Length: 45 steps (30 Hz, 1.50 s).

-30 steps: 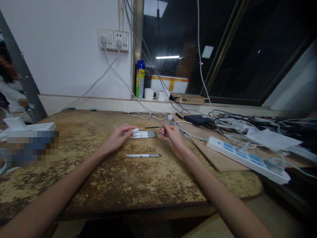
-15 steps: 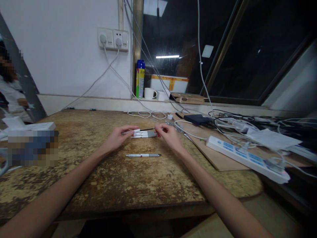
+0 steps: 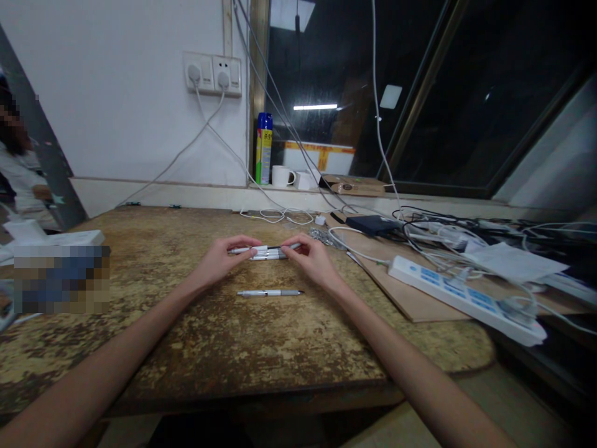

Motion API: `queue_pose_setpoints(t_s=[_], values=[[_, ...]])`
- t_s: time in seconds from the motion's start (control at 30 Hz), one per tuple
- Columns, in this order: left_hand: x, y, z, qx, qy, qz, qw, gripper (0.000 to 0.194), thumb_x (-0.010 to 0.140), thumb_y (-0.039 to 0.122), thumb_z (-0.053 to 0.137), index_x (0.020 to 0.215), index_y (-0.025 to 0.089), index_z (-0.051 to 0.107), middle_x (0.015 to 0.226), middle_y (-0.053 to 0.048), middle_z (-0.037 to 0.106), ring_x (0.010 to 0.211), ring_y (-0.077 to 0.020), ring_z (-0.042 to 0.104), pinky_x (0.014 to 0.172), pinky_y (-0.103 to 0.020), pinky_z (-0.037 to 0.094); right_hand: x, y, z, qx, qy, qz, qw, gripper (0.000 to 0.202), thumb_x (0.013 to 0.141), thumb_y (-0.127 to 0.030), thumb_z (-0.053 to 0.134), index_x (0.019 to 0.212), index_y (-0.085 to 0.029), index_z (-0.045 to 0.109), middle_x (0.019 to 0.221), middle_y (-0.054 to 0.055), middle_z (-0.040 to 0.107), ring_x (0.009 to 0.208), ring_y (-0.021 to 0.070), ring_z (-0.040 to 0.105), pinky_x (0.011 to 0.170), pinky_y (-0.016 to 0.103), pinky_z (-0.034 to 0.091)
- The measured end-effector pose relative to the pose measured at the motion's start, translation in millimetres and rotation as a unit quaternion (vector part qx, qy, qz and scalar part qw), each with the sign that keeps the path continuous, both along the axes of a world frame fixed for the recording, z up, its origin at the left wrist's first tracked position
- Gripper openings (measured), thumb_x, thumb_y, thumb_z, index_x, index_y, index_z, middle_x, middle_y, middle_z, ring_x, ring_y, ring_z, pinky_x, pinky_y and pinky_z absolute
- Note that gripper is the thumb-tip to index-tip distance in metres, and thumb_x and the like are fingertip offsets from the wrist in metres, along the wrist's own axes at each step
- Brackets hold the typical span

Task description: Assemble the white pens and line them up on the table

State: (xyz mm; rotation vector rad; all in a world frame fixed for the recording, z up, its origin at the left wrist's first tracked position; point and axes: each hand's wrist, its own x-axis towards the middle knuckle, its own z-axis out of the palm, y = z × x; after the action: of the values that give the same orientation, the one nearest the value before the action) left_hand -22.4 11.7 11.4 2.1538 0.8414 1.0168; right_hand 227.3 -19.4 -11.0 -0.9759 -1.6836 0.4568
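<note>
A small bundle of pens (image 3: 268, 252) lies crosswise on the tabletop (image 3: 224, 336), caught between both hands. The left hand (image 3: 219, 260) pinches the bundle's left end, thumb below and fingers curled over the top, with a white tip poking out past them. The right hand (image 3: 313, 261) closes on the right end in the same way, fingertips on top of the pens. So each grip is nearly shut around an end of the bundle, and the middle of it shows bare between the two hands. The pens are slim, straight and round, white and grey, with one dark one among them.

Just in front of the bundle, apart from both hands, a single pen (image 3: 269, 292) lies flat, silver-white with a dark point at its right end. The tabletop is worn wood, mottled brown and yellow, rough and flaking, with a rounded right corner. To the right a thin plywood sheet (image 3: 410, 298) carries a long white power strip (image 3: 461, 298) and a tangle of white cables (image 3: 438, 239).
</note>
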Motion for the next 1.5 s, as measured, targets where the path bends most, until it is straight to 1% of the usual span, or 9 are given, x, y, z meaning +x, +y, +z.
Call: queue_pose_setpoints(t_s=[0.27, 0.53, 0.67, 0.8, 1.0, 1.13, 1.27, 1.37, 1.5], values=[[-1.7, -0.1, -0.5, 0.000, 0.021, 0.015, 1.000, 0.032, 0.089, 0.044, 0.067, 0.110, 0.022, 0.077, 0.112, -0.006, 0.077, 0.103, -0.0252, 0.070, 0.098, -0.039, 0.051, 0.2, 1.2, -2.6, -0.016, -0.001, 0.002, 1.000, 0.023, 0.088, -0.040, 0.069, 0.083, -0.018, 0.075, 0.078, 0.004, 0.070, 0.071, 0.0179, 0.061, 0.067, 0.030, 0.045], [-0.7, -0.1, -2.1, -0.009, 0.011, 0.010, 1.000, 0.029, 0.090, 0.041, 0.066, 0.108, 0.022, 0.078, 0.111, -0.006, 0.078, 0.103, -0.0238, 0.070, 0.097, -0.037, 0.051, -0.5, 1.4, -3.0, -0.029, 0.021, 0.029, 0.999, 0.021, 0.084, -0.039, 0.073, 0.088, -0.018, 0.075, 0.089, 0.006, 0.073, 0.076, 0.0185, 0.064, 0.069, 0.030, 0.048], [-1.0, -1.5, -0.8, -0.017, 0.004, 0.015, 1.000, 0.029, 0.090, 0.041, 0.065, 0.109, 0.023, 0.078, 0.112, -0.006, 0.078, 0.103, -0.0231, 0.070, 0.097, -0.035, 0.051, -0.2, 2.0, -3.5, -0.044, 0.012, 0.025, 0.999, 0.025, 0.085, -0.042, 0.072, 0.087, -0.018, 0.075, 0.087, 0.006, 0.073, 0.075, 0.0180, 0.063, 0.069, 0.030, 0.047], [-1.2, -1.4, -1.3, -0.024, -0.003, 0.016, 1.000, 0.032, 0.090, 0.044, 0.065, 0.109, 0.021, 0.077, 0.110, -0.007, 0.078, 0.101, -0.0244, 0.071, 0.096, -0.038, 0.052, -1.3, 0.3, -1.5, -0.056, 0.011, 0.032, 0.998, 0.027, 0.087, -0.044, 0.069, 0.088, -0.019, 0.075, 0.082, 0.004, 0.072, 0.074, 0.0175, 0.062, 0.069, 0.029, 0.047], [-1.3, -0.8, -1.2, -0.012, -0.001, 0.016, 1.000, 0.032, 0.090, 0.044, 0.065, 0.108, 0.022, 0.077, 0.109, -0.007, 0.078, 0.101, -0.0249, 0.070, 0.094, -0.039, 0.053, -3.7, -0.9, 0.2, -0.071, 0.021, 0.037, 0.997, 0.030, 0.088, -0.048, 0.066, 0.092, -0.019, 0.074, 0.083, 0.003, 0.072, 0.077, 0.0182, 0.064, 0.073, 0.029, 0.050], [-2.0, -1.1, 0.8, -0.009, 0.002, 0.021, 1.000, 0.032, 0.090, 0.044, 0.065, 0.109, 0.022, 0.077, 0.111, -0.007, 0.077, 0.103, -0.0249, 0.070, 0.096, -0.039, 0.052, -0.2, 3.0, -1.2, -0.074, 0.081, 0.035, 0.993, 0.030, 0.092, -0.046, 0.058, 0.093, -0.020, 0.073, 0.084, 0.005, 0.071, 0.078, 0.0194, 0.065, 0.080, 0.033, 0.053], [-2.8, 0.8, -0.3, -0.003, -0.008, 0.022, 1.000, 0.032, 0.090, 0.044, 0.065, 0.110, 0.022, 0.077, 0.114, -0.007, 0.077, 0.105, -0.0244, 0.069, 0.099, -0.038, 0.051, 4.5, 5.7, -1.3, -0.050, 0.138, 0.008, 0.989, 0.021, 0.088, -0.038, 0.062, 0.094, -0.021, 0.073, 0.095, 0.006, 0.071, 0.083, 0.0204, 0.067, 0.085, 0.036, 0.054], [-3.4, 3.1, -2.3, -0.001, -0.016, 0.031, 0.999, 0.032, 0.090, 0.044, 0.066, 0.110, 0.022, 0.077, 0.113, -0.007, 0.077, 0.105, -0.0245, 0.069, 0.099, -0.039, 0.051, 5.8, 5.8, -0.3, -0.065, 0.171, 0.014, 0.983, 0.020, 0.088, -0.038, 0.062, 0.097, -0.022, 0.071, 0.091, 0.005, 0.072, 0.085, 0.0210, 0.068, 0.088, 0.038, 0.055], [-3.5, 4.8, -3.4, 0.003, -0.022, 0.038, 0.999, 0.030, 0.090, 0.044, 0.066, 0.108, 0.023, 0.077, 0.112, -0.006, 0.077, 0.106, -0.0239, 0.069, 0.101, -0.038, 0.050, 4.3, 4.2, 1.1, -0.080, 0.179, 0.016, 0.980, 0.020, 0.087, -0.038, 0.063, 0.097, -0.022, 0.070, 0.087, 0.004, 0.073, 0.085, 0.0222, 0.070, 0.090, 0.039, 0.055]])
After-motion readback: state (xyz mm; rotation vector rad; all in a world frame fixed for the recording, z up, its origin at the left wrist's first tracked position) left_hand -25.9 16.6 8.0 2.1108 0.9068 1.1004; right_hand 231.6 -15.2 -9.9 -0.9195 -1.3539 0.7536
